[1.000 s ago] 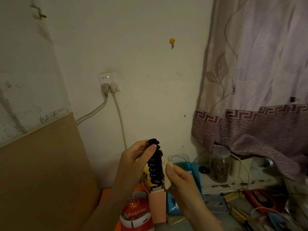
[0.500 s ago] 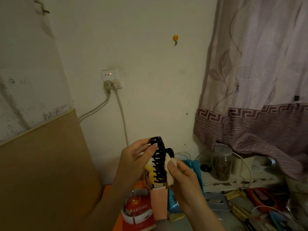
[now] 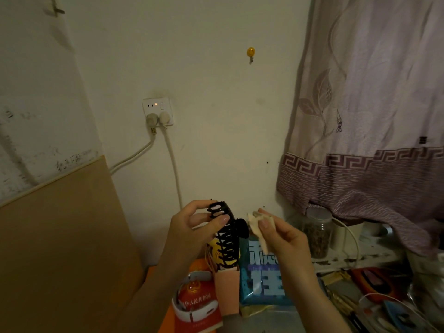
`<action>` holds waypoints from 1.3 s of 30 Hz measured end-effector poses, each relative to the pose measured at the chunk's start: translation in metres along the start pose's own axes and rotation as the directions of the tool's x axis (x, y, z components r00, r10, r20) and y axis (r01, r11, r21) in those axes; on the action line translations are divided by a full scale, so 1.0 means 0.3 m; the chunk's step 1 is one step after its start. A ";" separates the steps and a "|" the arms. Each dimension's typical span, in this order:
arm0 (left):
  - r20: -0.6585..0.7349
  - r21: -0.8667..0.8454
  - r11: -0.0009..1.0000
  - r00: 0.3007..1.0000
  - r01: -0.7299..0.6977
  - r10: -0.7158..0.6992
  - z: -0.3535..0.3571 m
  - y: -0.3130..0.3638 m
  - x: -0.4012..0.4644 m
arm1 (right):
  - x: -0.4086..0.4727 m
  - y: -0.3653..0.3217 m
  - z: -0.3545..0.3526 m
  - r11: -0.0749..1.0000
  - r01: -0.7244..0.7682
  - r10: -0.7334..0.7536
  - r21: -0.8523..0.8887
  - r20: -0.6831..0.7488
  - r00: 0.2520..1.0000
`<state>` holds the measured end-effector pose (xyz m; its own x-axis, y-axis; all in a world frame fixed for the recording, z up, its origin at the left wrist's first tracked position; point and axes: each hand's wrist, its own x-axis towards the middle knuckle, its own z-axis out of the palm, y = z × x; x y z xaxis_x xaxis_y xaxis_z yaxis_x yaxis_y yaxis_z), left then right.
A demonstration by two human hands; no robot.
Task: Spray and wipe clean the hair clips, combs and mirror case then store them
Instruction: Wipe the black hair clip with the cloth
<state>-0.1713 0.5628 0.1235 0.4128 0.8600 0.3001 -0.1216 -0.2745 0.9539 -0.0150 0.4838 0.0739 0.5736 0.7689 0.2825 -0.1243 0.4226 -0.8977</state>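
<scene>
I see a patterned curtain (image 3: 370, 116) hanging at right and a brown board (image 3: 60, 248) leaning against the wall at left. Low in view, a blue packet (image 3: 262, 282) and a red booklet (image 3: 197, 306) lie on the cluttered table (image 3: 264, 323). My left hand (image 3: 189, 227) pinches a black claw hair clip (image 3: 225, 239) near its top between thumb and fingers, holding it upright in front of me. My right hand (image 3: 283, 236) pinches a small pale wipe (image 3: 260, 227) just beside the clip, not touching it.
</scene>
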 end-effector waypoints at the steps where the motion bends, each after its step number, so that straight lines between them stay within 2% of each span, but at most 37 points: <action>1: 0.020 0.004 1.000 1.000 0.002 -0.002 0.000 -0.002 0.000 | 0.007 -0.013 0.000 1.000 0.009 -0.009 -0.004 -0.005 1.000; 8: 0.042 -0.070 0.997 0.999 0.017 -0.014 0.013 -0.014 -0.006 | 0.007 -0.054 0.033 0.993 0.068 -0.047 -0.093 0.209 0.977; 17: -0.010 -0.248 0.968 0.999 0.038 -0.041 -0.001 0.011 -0.006 | -0.010 -0.016 -0.017 0.976 0.023 0.030 -0.216 0.240 0.970; 21: 0.027 -0.161 0.987 0.999 0.028 -0.024 -0.002 0.010 -0.012 | 0.011 -0.056 -0.020 0.992 0.037 -0.014 -0.124 0.185 0.983; 24: 0.077 -0.108 0.994 0.997 0.028 -0.019 0.003 0.007 -0.021 | 0.038 -0.100 -0.009 0.987 0.106 -0.081 -0.125 0.190 0.978; 30: 0.207 -0.082 0.996 0.978 0.019 -0.002 0.018 0.012 -0.029 | 0.048 -0.136 0.032 0.971 0.179 -0.110 -0.158 0.368 0.923; 35: 0.190 -0.069 0.998 0.982 0.010 0.003 0.011 0.005 -0.030 | 0.039 -0.121 0.025 0.985 0.130 -0.075 -0.115 0.395 0.915; 39: 0.153 -0.129 0.991 0.988 0.019 0.001 0.012 0.001 -0.034 | 0.033 -0.115 0.003 0.992 0.082 -0.040 -0.097 0.373 0.927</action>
<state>-0.1723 0.5524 0.1207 0.5457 0.7838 0.2963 -0.2294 -0.2004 0.9525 -0.0057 0.4773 0.1080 0.2345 0.8748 0.4239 0.0022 0.4356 -0.9002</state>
